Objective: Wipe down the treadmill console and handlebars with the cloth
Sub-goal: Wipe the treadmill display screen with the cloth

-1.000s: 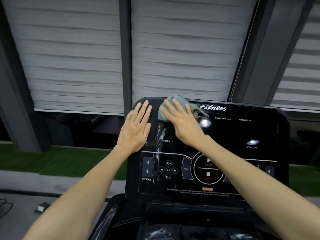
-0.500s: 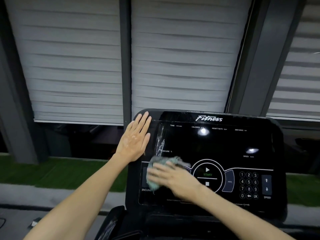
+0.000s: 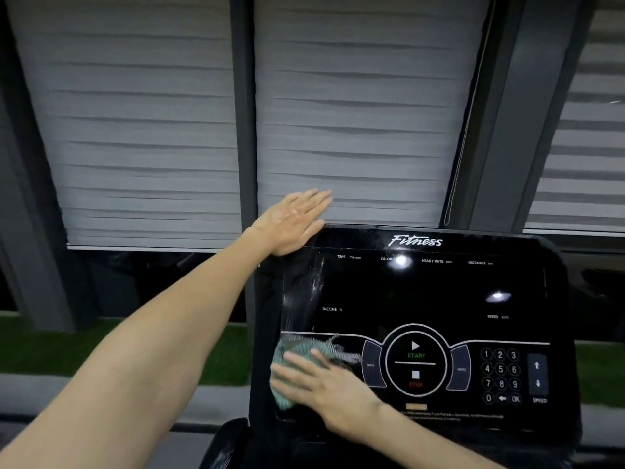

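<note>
Under the right hand (image 3: 331, 390), the cloth (image 3: 304, 347) is teal-green, perhaps finely striped, though blurred. The console (image 3: 422, 292) beside it is glossy black with white lettering, green START, red STOP. Beyond the left hand (image 3: 291, 221), the blinds (image 3: 152, 130) are pale grey, horizontally lined.

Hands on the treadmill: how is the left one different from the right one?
The left hand is up at the console's top corner; the right hand is low, beside the START button. The left hand holds nothing; the right hand presses a green cloth on it. Both have straight fingers.
</note>
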`<action>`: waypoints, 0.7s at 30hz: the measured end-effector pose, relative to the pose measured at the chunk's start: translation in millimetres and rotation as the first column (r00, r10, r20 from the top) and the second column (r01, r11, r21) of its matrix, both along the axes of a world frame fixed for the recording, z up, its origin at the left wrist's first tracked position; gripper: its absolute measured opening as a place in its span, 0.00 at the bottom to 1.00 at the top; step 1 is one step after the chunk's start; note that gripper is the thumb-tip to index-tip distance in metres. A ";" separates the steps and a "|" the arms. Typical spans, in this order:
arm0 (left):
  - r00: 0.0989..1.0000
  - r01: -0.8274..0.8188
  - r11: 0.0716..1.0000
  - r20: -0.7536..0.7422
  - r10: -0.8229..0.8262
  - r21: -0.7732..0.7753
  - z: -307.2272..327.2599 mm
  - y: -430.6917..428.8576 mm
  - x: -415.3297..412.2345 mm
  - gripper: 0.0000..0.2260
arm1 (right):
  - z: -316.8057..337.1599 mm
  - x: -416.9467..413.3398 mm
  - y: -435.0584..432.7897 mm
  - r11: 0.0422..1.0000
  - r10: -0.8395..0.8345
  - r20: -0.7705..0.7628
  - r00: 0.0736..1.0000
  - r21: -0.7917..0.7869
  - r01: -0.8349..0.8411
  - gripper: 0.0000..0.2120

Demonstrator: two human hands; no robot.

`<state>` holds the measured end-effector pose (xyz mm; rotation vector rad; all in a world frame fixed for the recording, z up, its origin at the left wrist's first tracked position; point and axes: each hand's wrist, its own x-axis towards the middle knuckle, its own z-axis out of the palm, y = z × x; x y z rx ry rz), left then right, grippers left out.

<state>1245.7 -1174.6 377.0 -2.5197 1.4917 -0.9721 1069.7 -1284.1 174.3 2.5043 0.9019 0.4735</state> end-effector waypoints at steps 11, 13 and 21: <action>0.995 0.038 0.999 -0.095 -0.038 0.003 -5.9 2.1 11.5 0.25 | 84.5 31.2 -30.1 0.984 -0.173 0.224 0.959 0.083 0.158 0.37; 0.993 0.039 0.999 -0.112 -0.041 -0.015 -7.3 1.5 10.9 0.25 | 100.1 37.0 -24.9 0.950 -0.286 0.231 0.930 0.196 0.244 0.39; 0.989 0.034 0.996 -0.138 -0.045 -0.081 -13.7 0.1 8.9 0.24 | 17.1 6.1 -10.3 0.990 -0.097 0.116 0.988 -0.092 0.108 0.37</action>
